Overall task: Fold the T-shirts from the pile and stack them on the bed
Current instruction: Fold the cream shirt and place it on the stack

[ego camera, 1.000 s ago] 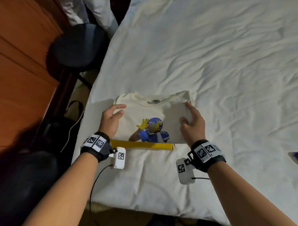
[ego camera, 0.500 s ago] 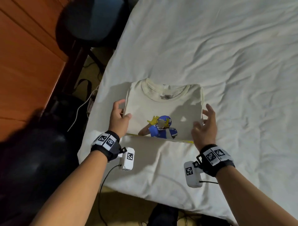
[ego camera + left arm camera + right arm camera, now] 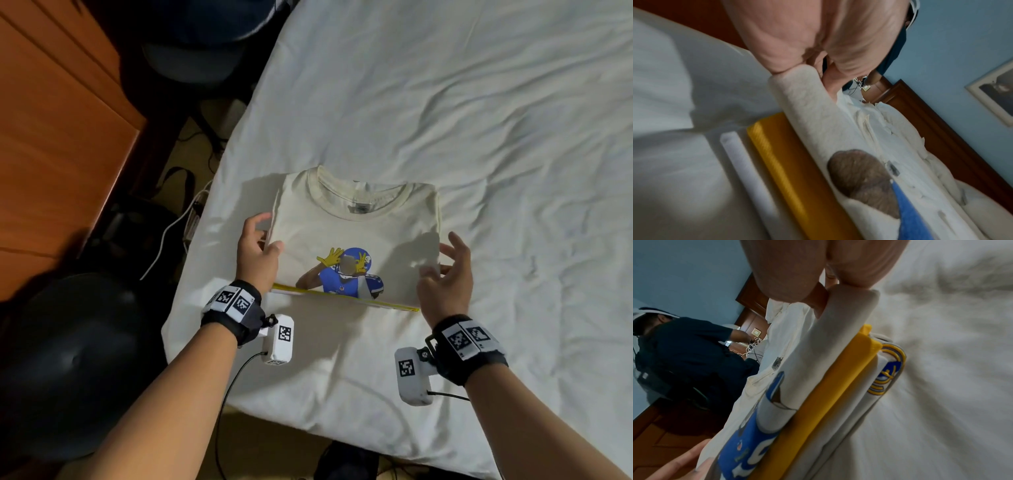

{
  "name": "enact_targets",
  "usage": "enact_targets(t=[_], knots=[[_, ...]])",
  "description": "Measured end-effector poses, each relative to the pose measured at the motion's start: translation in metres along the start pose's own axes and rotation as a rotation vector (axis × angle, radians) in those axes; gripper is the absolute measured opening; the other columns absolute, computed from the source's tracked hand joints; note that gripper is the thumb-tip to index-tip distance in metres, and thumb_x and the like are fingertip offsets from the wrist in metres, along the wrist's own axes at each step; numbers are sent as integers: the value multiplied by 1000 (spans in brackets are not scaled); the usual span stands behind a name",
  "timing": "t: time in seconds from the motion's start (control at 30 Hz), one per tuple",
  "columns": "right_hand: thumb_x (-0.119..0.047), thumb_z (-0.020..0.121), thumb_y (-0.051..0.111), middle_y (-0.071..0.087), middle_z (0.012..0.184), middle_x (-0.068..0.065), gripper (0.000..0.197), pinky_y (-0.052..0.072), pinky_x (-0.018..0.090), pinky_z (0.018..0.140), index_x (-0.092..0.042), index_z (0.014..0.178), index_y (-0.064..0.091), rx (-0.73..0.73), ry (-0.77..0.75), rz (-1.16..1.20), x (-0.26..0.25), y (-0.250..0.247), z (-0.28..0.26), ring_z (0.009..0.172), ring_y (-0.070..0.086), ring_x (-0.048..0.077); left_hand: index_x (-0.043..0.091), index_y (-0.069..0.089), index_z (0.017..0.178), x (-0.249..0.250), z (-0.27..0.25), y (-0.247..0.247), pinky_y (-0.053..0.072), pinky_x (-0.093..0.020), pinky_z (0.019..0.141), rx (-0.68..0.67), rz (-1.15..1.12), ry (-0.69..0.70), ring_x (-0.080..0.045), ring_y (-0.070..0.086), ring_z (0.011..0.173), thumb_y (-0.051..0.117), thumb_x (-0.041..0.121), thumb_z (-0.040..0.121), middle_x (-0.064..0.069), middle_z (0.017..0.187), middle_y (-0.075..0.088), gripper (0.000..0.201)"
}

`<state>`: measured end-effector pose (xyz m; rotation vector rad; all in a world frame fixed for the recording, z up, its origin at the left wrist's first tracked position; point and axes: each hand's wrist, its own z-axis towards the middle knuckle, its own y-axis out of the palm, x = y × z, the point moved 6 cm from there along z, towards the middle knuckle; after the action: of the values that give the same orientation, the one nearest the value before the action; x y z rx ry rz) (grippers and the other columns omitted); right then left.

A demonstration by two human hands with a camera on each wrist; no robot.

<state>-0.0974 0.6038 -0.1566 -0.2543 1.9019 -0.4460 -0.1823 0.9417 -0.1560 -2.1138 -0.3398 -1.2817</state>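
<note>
A folded cream T-shirt (image 3: 356, 219) with a blue football-player print lies on top of a small stack near the bed's front left corner. Under it shows the edge of a yellow shirt (image 3: 342, 297). The right wrist view shows a white crested shirt (image 3: 885, 373) below the yellow shirt (image 3: 828, 402). My left hand (image 3: 258, 246) rests against the cream shirt's left edge, thumb on top. My right hand (image 3: 445, 274) touches its right edge with fingers spread. In the wrist views my fingers (image 3: 797, 40) (image 3: 797, 272) meet the cream shirt's corners (image 3: 818, 121) (image 3: 838, 337).
The white-sheeted bed (image 3: 445, 85) stretches away to the right and far side. A wooden cabinet (image 3: 51, 154), dark stools (image 3: 198, 41) (image 3: 68, 359) and cables (image 3: 178, 222) lie off its left edge. Another person in dark clothing (image 3: 690, 350) sits beyond the bed.
Both hands slid off the top of the cream shirt outward to its left and right edges. Less of the yellow shirt's edge now shows beneath it.
</note>
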Motion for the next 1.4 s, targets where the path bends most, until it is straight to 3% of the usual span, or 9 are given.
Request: enact_targets(t=[0.23,0.5,0.6,0.73,0.87,1.07,1.2,1.33,1.4], knots=[[2,88,54,58,130,-14,66,53,35,81,-30,145,47,24,-8,91,-6,-2,2,85,55,15,43,59,115,7,10,-8,60,-45,86,-21,-57,-82,-30,70,98,67,-1,87,-9,105,73,53],[6,87,50,57,135,-9,68,55,35,83,-28,145,47,19,2,71,2,4,6,87,58,14,32,57,126,0,10,1,60,-34,76,-12,21,-134,-28,69,94,62,-2,89,-12,107,67,51],[7,84,48,55,137,0,69,51,36,95,-25,145,46,7,-19,-28,7,8,5,107,60,22,28,54,134,-14,7,4,56,-37,82,14,71,-135,-31,66,100,59,1,91,-9,108,63,51],[-11,87,55,35,156,10,66,30,50,116,-17,150,37,52,-272,-390,-17,17,-1,139,36,35,15,38,152,9,1,11,41,-55,106,105,618,264,-38,43,131,61,16,92,-18,145,44,63],[-51,98,37,6,169,15,75,4,48,125,-12,160,21,-109,-560,-827,-41,71,-16,156,1,33,22,10,163,28,-4,68,12,-63,120,-184,1020,590,-38,2,156,45,49,98,-18,169,-3,78],[-67,94,23,-8,169,12,93,-1,51,126,-6,161,3,-215,-516,-1003,-12,93,21,156,-11,29,31,-22,159,-7,44,76,-5,-62,123,-326,1093,426,-22,-26,153,19,63,102,4,164,-33,77],[-73,96,17,-22,167,6,94,-5,44,126,-12,160,-13,-310,-448,-943,5,87,38,153,-22,20,21,-19,160,-19,59,70,-5,-59,124,-335,1072,309,-20,-14,157,15,62,103,2,168,-24,78],[-66,96,15,-18,168,0,86,-2,43,127,-15,162,-8,-356,-390,-785,6,73,43,153,-20,12,15,-12,162,-15,60,58,-7,-62,122,-306,1048,172,-23,-13,157,15,58,104,-4,171,-10,76],[-62,98,13,-16,168,3,83,-4,43,127,-12,161,-7,-329,-393,-796,-1,64,32,154,-20,15,13,-10,162,-6,47,55,-8,-64,121,-257,1075,227,-25,-17,156,13,55,105,-6,171,-13,74]])
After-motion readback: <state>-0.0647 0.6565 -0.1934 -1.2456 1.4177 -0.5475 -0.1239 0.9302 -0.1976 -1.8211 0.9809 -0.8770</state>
